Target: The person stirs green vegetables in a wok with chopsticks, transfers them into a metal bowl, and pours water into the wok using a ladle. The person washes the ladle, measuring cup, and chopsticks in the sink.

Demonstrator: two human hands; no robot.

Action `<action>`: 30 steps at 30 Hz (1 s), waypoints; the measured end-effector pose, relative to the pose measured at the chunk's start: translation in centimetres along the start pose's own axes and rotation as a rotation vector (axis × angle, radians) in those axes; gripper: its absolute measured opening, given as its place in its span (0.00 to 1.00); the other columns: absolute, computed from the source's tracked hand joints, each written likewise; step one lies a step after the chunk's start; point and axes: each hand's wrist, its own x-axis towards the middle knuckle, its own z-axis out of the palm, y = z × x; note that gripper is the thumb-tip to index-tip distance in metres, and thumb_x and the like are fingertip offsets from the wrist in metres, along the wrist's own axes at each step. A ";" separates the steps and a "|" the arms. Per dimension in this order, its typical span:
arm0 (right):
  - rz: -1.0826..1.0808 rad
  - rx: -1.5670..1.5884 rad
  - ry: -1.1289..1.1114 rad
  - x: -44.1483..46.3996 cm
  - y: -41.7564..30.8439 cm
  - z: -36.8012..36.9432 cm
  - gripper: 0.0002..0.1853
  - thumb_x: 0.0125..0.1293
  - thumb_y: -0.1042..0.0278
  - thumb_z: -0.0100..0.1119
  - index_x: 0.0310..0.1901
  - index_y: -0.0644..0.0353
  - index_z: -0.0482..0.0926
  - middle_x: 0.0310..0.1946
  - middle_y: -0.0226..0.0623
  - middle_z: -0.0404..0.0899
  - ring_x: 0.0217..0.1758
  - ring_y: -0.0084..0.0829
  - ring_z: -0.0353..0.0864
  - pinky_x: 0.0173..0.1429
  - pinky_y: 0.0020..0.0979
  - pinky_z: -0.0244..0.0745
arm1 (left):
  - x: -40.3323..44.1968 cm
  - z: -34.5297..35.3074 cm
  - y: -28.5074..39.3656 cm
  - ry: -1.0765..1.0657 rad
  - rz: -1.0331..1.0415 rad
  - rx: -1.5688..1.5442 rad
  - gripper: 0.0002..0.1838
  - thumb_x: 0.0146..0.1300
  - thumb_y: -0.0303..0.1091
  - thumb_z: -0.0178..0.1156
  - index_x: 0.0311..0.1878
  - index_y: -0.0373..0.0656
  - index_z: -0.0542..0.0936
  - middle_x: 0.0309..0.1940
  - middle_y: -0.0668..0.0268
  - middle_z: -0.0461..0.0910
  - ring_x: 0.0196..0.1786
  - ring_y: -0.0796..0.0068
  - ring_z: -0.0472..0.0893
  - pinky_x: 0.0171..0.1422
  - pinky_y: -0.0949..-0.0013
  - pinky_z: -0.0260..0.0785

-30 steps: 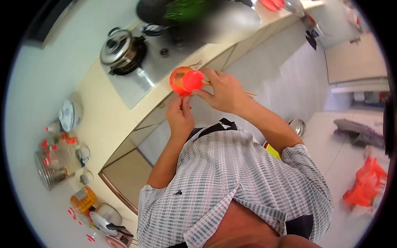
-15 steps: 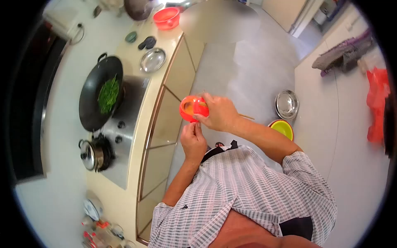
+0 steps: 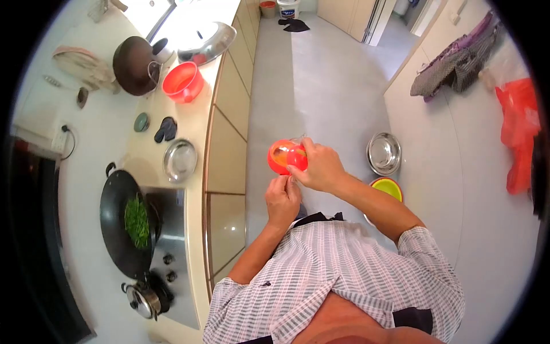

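My right hand is closed around a small, round orange-red container, fingers over its top and thumb on the near side. Its inside looks orange and pale; I cannot make out the contents. Close below it, my left hand has its fingers curled into a pinch by the container's near edge. Whether anything is between those fingertips is hidden. Both hands are over the floor in front of my waist. To their left, a black wok on the stove holds chopped green vegetables.
A lidded pot is beside the wok. Along the counter are a metal dish, a red basin and a large metal lid. Metal bowls and a green basin are at the right.
My view has turned, showing more of the counter's far end and floor; the wok and pot appear lower. Both hands keep nearly the same hold around the container.
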 end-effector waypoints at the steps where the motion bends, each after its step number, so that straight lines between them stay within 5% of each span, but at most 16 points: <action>1: 0.007 -0.005 0.011 1.8 0.7 -0.1 0.31 0.55 0.49 0.72 0.48 0.66 0.72 0.31 0.53 0.82 0.33 0.53 0.85 0.37 0.47 0.79 | 2.0 0.5 -0.5 0.012 0.019 0.000 0.08 0.71 0.30 0.57 0.35 0.37 0.78 0.29 0.52 0.78 0.33 0.47 0.76 0.38 0.49 0.67; 30: 0.049 0.299 -0.103 67.9 17.3 -7.5 0.30 0.51 0.57 0.72 0.46 0.65 0.64 0.30 0.52 0.80 0.34 0.53 0.84 0.39 0.46 0.79 | 68.7 8.2 -8.9 0.077 0.101 0.097 0.06 0.69 0.30 0.59 0.39 0.37 0.80 0.29 0.49 0.78 0.32 0.46 0.77 0.36 0.49 0.69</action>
